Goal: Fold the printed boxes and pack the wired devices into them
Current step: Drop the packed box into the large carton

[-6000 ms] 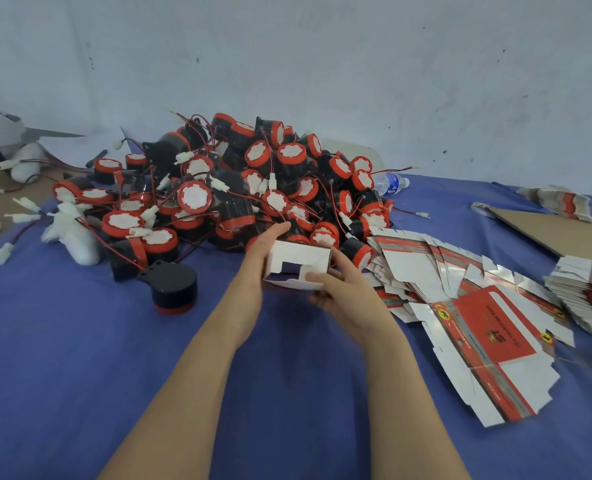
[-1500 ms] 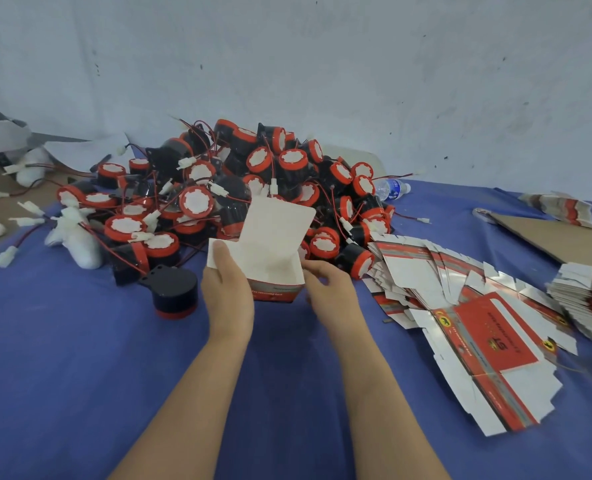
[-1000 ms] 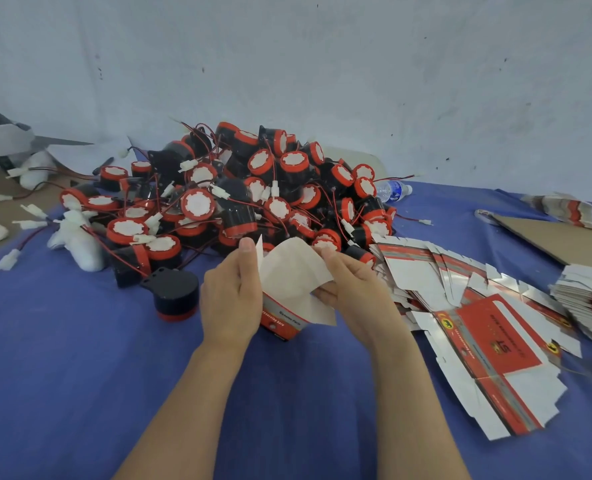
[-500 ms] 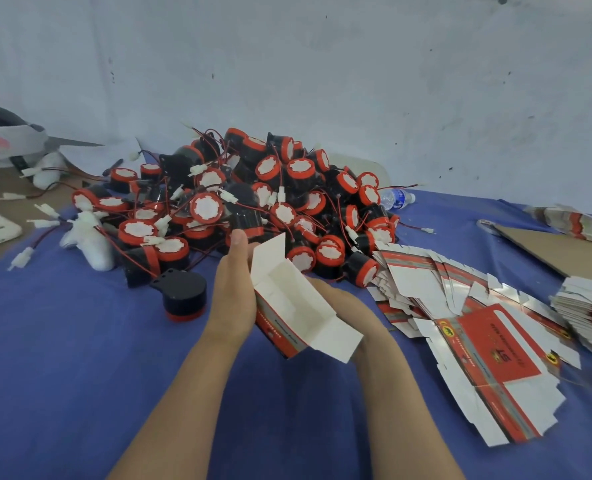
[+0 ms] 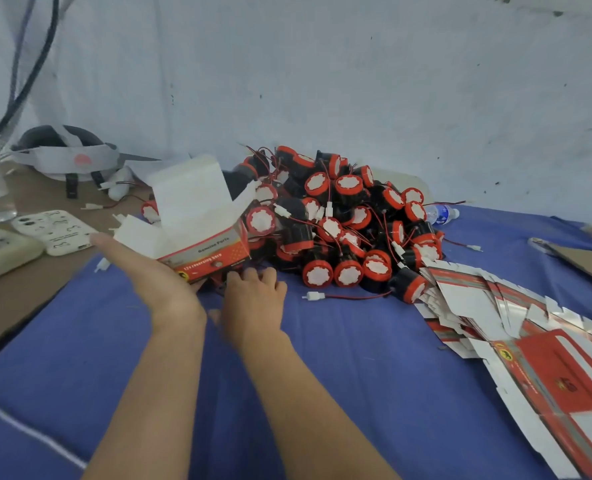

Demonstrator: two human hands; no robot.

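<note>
A folded red-and-white printed box (image 5: pixel 201 233) with its white lid flap standing open is held by my left hand (image 5: pixel 149 271), which grips it from below and the left. Just right of it, my right hand (image 5: pixel 253 296) curls its fingers down over a dark wired device (image 5: pixel 220 284) that is mostly hidden under the box and the hand. Behind them a big pile of black-and-red wired devices (image 5: pixel 339 223) lies on the blue cloth (image 5: pixel 322 358). Flat unfolded box blanks (image 5: pixel 516 327) spread out at the right.
A brown tabletop (image 5: pixel 28 289) at the left carries a white remote (image 5: pixel 52 232) and a white headset (image 5: pixel 66 157). A water bottle (image 5: pixel 441 213) lies behind the pile. Brown cardboard (image 5: pixel 585 258) sits at the far right. A pale wall stands behind.
The box went from half-folded to fully formed with its lid open and moved left and up in my left hand. My right hand let go of it and came down onto a device.
</note>
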